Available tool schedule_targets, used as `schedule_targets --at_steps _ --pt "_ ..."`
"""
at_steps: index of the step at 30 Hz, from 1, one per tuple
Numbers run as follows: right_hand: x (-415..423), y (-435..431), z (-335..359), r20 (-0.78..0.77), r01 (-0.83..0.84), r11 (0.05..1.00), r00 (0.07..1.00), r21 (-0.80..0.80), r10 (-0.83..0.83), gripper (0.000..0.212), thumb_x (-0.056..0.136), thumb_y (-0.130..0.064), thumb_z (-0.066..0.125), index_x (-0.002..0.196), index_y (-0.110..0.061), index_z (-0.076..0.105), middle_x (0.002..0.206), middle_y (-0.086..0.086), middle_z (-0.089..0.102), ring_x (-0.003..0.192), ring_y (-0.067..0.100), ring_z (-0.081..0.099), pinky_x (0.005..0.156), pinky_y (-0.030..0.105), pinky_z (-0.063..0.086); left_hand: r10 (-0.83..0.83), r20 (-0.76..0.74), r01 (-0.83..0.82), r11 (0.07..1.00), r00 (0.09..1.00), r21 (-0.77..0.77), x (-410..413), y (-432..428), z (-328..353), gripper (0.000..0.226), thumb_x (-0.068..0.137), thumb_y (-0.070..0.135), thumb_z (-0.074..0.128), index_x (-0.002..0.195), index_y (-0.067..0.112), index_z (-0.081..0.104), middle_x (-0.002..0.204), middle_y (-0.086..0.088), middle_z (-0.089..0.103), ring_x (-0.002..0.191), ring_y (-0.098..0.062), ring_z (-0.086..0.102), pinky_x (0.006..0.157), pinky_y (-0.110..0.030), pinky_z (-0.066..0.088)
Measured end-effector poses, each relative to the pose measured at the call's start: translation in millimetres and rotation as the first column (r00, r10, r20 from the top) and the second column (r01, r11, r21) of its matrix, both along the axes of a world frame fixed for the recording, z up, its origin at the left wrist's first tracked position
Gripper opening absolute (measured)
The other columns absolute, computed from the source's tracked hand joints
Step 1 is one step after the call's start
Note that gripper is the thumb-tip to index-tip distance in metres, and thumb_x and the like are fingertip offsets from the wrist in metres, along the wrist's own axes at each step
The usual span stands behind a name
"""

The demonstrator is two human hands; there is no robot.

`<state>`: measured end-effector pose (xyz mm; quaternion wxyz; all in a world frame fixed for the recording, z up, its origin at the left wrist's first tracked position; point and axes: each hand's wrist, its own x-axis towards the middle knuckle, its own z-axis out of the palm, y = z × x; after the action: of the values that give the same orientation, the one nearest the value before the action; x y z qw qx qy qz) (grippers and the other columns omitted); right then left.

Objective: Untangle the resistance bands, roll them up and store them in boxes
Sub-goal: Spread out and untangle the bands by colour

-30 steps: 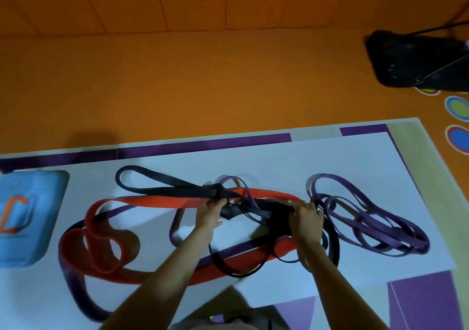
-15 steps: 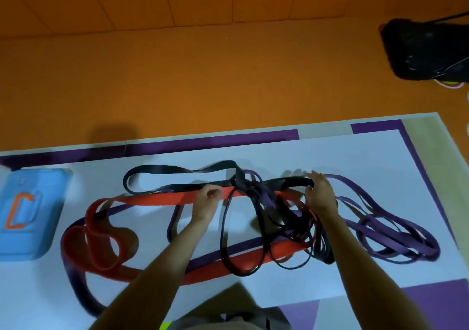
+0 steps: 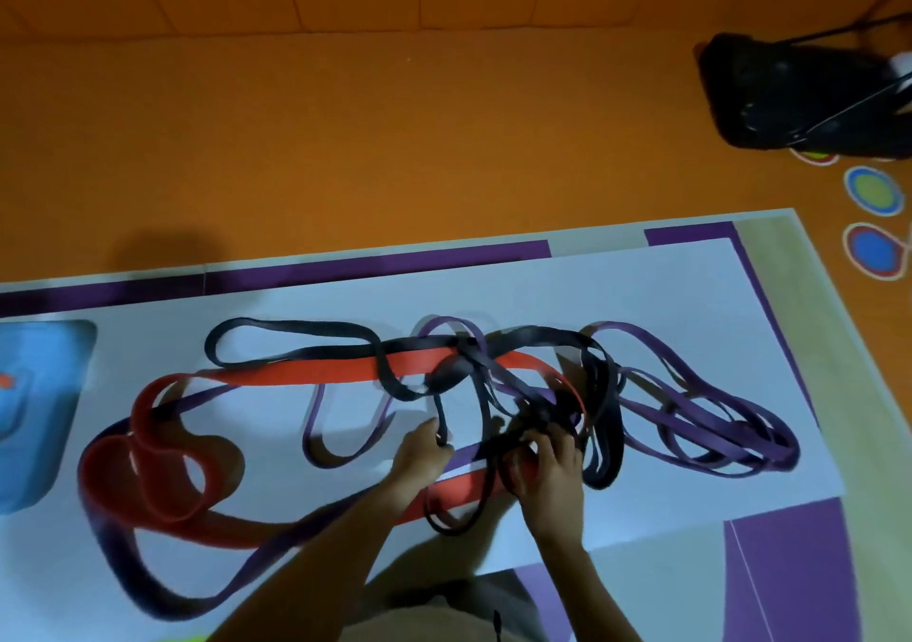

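Note:
A tangle of resistance bands lies on the white mat [image 3: 691, 296]. A wide red band [image 3: 306, 370] runs left to right and loops at the left. A black band [image 3: 296, 328] crosses over it and knots in the middle. Thin purple bands [image 3: 705, 414] pile up at the right, and a dark purple band [image 3: 128, 572] curves along the near left. My left hand [image 3: 419, 454] pinches a thin black strand. My right hand [image 3: 548, 464] grips the black knot near the middle.
A blue box [image 3: 34, 409] sits at the mat's left edge. A black bag [image 3: 799, 93] lies on the orange floor at the far right, with coloured round floor markings [image 3: 873, 190] beside it. Purple mat panels border the near right.
Both hands have come down toward me from the upper part of the tangle. The black strands have spread out and the knot has shifted right.

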<state>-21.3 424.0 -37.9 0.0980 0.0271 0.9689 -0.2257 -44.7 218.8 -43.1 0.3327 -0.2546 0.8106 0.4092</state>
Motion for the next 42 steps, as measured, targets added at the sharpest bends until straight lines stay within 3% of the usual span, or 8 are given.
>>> schedule_targets --at_steps 7,10,14,21,30,33,37,42 --pt "6.4 0.8 13.1 -0.117 0.554 0.832 0.827 -0.002 -0.551 0.064 0.082 -0.005 0.078 0.141 -0.004 0.055 0.138 0.025 0.055 0.122 0.048 0.051 0.095 0.056 0.048 0.226 -0.023 -0.209 0.93 0.974 0.301 22.2 -12.0 4.6 0.016 0.113 0.028 0.038 0.118 0.014 0.044 0.11 -0.019 0.074 0.098 -0.036 0.073 0.085 -0.048 0.056" --pt "13.8 6.1 14.9 0.092 0.696 0.718 0.717 -0.03 -0.691 0.042 0.087 -0.023 0.078 0.126 -0.01 0.065 0.123 0.02 0.063 0.113 0.046 0.059 0.091 0.056 0.053 0.263 0.06 -0.266 0.896 0.963 0.355 25.8 -16.3 9.8 0.031 0.11 0.032 0.048 0.129 0.009 0.04 0.118 -0.021 0.073 0.102 -0.04 0.074 0.076 -0.038 0.055" --pt "24.8 6.2 15.7 0.2 0.651 0.758 0.75 -0.047 -0.631 0.023 0.094 -0.027 0.073 0.112 -0.012 0.072 0.111 0.015 0.072 0.104 0.041 0.068 0.09 0.049 0.056 0.013 0.005 -0.014 0.972 1.0 0.234 38.8 -18.9 5.4 0.072 0.095 0.05 0.07 0.149 0.021 0.032 0.134 -0.008 0.066 0.123 -0.033 0.064 0.107 -0.046 0.05" --pt "21.5 8.5 8.9 0.222 0.807 0.583 0.589 -0.097 -0.777 0.051 0.093 -0.032 0.078 0.126 -0.004 0.051 0.131 0.026 0.049 0.114 0.053 0.058 0.089 0.056 0.047 -0.462 -0.069 0.441 0.875 0.884 -0.199 82.8 -2.7 -2.8 0.132 0.069 0.055 0.09 0.165 0.033 0.003 0.162 -0.004 0.036 0.149 -0.032 0.036 0.115 -0.055 0.036" --pt "34.1 30.1 2.8 0.261 0.768 0.626 0.637 -0.134 -0.726 0.03 0.092 -0.033 0.078 0.104 -0.006 0.076 0.106 0.02 0.077 0.103 0.041 0.071 0.093 0.048 0.056 -0.356 -0.167 0.271 0.881 0.919 -0.387 119.3 7.1 -16.2 0.095 0.086 0.048 0.082 0.159 0.026 0.026 0.156 -0.002 0.049 0.148 -0.024 0.045 0.122 -0.046 0.037" --pt "32.5 31.9 -0.3 0.387 0.734 0.658 0.663 -0.168 -0.641 0.032 0.095 -0.035 0.076 0.112 -0.008 0.081 0.108 0.019 0.079 0.104 0.039 0.072 0.095 0.045 0.058 -0.317 -0.294 0.172 0.887 0.902 -0.429 123.7 12.2 -6.6 0.075 0.085 0.055 0.081 0.142 0.016 0.052 0.131 -0.005 0.067 0.123 -0.025 0.065 0.103 -0.041 0.05" --pt "21.7 34.8 -7.6 0.501 0.772 0.587 0.618 -0.243 -0.606 0.019 0.095 -0.02 0.077 0.109 -0.007 0.08 0.106 0.018 0.078 0.1 0.037 0.073 0.094 0.051 0.061 -0.441 -0.568 0.002 0.791 0.695 -0.612 133.1 21.6 -6.0 0.042 0.094 0.05 0.07 0.092 0.008 0.072 0.078 -0.006 0.067 0.069 -0.026 0.066 0.064 -0.034 0.049" --pt "17.9 40.6 -1.1 0.6 0.714 0.41 0.7 -0.567 -0.388 0.009 0.095 -0.004 0.073 0.086 -0.006 0.071 0.086 0.015 0.075 0.078 0.028 0.075 0.063 0.033 0.062 -0.683 -0.341 0.137 0.542 0.646 -0.829 138.0 25.9 -8.6 0.039 0.103 0.008 0.04 0.096 0.003 0.078 0.091 -0.019 0.071 0.075 -0.036 0.071 0.056 -0.043 0.055"
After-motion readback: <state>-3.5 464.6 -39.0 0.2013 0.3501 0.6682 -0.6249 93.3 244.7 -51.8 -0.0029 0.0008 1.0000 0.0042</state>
